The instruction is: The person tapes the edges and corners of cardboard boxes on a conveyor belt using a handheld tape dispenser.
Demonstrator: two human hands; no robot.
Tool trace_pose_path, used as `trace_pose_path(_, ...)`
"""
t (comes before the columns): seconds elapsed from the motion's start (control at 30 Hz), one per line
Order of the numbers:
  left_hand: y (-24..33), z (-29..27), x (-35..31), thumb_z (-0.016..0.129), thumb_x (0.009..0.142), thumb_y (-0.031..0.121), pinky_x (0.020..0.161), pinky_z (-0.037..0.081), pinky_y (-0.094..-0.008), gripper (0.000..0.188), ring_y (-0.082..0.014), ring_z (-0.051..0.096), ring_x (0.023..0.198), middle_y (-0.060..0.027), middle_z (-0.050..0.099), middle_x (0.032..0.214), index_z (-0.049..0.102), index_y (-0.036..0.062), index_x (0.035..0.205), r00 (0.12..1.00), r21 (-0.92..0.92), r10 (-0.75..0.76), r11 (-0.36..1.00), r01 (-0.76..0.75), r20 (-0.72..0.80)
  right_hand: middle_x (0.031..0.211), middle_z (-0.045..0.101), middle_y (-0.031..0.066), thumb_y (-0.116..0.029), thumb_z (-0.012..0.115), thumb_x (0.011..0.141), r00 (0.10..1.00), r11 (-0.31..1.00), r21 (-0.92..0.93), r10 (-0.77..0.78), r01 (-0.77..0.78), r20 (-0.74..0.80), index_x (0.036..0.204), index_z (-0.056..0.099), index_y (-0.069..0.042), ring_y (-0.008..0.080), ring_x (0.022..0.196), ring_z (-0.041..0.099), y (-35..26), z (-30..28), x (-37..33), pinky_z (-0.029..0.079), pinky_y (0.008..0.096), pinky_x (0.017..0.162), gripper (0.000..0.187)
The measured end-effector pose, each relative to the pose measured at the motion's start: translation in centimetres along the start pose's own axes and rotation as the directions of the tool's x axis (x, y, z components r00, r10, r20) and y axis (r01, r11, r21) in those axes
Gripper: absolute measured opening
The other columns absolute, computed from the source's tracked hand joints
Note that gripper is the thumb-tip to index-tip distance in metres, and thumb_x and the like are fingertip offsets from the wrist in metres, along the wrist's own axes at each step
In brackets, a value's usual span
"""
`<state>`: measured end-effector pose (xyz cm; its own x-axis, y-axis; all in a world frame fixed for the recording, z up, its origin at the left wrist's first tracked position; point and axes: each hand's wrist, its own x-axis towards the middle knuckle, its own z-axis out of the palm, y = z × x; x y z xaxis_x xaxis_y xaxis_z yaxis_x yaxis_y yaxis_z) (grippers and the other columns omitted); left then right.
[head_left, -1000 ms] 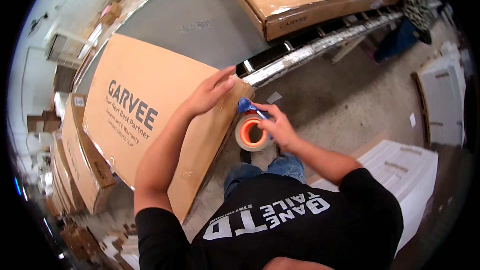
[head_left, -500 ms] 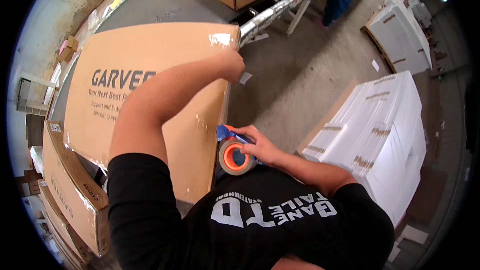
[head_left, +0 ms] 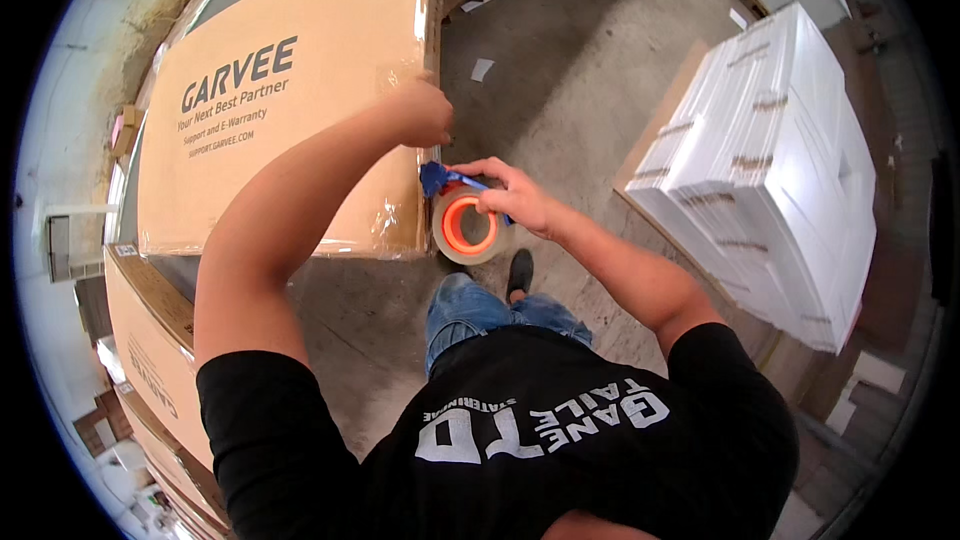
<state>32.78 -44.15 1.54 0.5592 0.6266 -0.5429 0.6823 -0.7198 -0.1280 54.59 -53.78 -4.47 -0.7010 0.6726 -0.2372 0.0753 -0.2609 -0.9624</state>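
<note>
**Tape dispenser (head_left: 434, 178) at carton's (head_left: 335, 55) right edge**

Right hand (head_left: 515, 198) closed round handle (head_left: 468, 181); dispenser probably light, rigid, best held there. Left hand (head_left: 425, 112) at same edge, finger state can't tell. Carton likely stiff, bulky, slick where taped; grab corners.
</note>
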Motion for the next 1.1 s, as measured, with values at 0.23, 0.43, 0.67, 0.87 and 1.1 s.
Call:
trace_pose_path(0.23, 3.1, 1.3, -6.4, 0.053, 0.098, 0.044, 0.12, 0.022, -0.0547, 0.04, -0.0282, 0.034, 0.146, -0.0057, 0.058, 0.14, 0.073, 0.014, 0.116, 0.998, -0.125, -0.025, 0.992, 0.016, -0.066, 0.119, 0.056, 0.0123, -0.027, 0.07, 0.082, 0.99, 0.989, -0.055, -0.13, 0.134, 0.059, 0.137, 0.058, -0.007, 0.023, 0.12, 0.053, 7.0, 9.6, -9.9, 0.04, 0.0373, 0.105, 0.059)
trace_pose_path(0.43, 7.9, 6.4, -11.7, 0.057, 0.093, 0.054, 0.121, 0.019, -0.0552, 0.058, -0.0311, 0.025, 0.15, -0.0088, 0.044, 0.153, 0.06, 0.0141, 0.135, 0.926, -0.166, 0.064, 0.977, -0.134, -0.371, 0.124, 0.058, 0.0114, -0.031, 0.071, 0.076, 0.953, 0.79, -0.56, -0.302, 0.249, -0.001, 0.124, 0.067, -0.013, 0.0323, 0.114, 0.059, 7.8, 19.7, -2.4, 0.049, 0.0421, 0.098, 0.052)
trace_pose_path(0.67, 9.8, 12.1, -16.6, 0.071, 0.083, 0.049, 0.121, 0.021, -0.0512, 0.085, -0.0284, 0.024, 0.151, -0.0048, 0.028, 0.163, 0.035, 0.0201, 0.154, 0.87, -0.139, -0.072, 0.99, 0.004, -0.488, 0.122, 0.063, 0.0116, -0.02, 0.069, 0.081, 0.993, 0.99, 0.139, -0.002, 0.019, -0.122, 0.126, 0.066, -0.004, 0.0215, 0.119, 0.059, 12.7, 11.8, -8.3, 0.048, 0.033, 0.099, 0.049)
trace_pose_path(0.87, 9.5, 12.2, -15.6, 0.071, 0.084, 0.048, 0.122, 0.02, -0.0501, 0.085, -0.0275, 0.024, 0.151, -0.0051, 0.027, 0.163, 0.033, 0.0206, 0.155, 0.83, -0.169, -0.083, 0.985, -0.014, -0.551, 0.13, 0.06, 0.0098, -0.012, 0.064, 0.078, 0.978, 0.98, 0.2, 0.05, -0.008, -0.203, 0.135, 0.058, -0.001, 0.0198, 0.118, 0.059, 8.5, 5.3, -5.5, 0.047, 0.0328, 0.101, 0.058)
trace_pose_path(1.1, 8.6, 11.0, -15.3, 0.06, 0.088, 0.061, 0.122, 0.015, -0.0524, 0.086, -0.0349, 0.018, 0.152, -0.0122, 0.024, 0.164, 0.032, 0.0159, 0.156, 0.882, -0.157, 0.017, 0.982, -0.102, -0.471, 0.124, 0.062, 0.014, -0.028, 0.073, 0.078, 0.947, 0.949, -0.162, -0.291, 0.269, -0.135, 0.128, 0.068, -0.011, 0.0274, 0.115, 0.058, 14.5, 16.5, -3.4, 0.044, 0.0379, 0.103, 0.053)
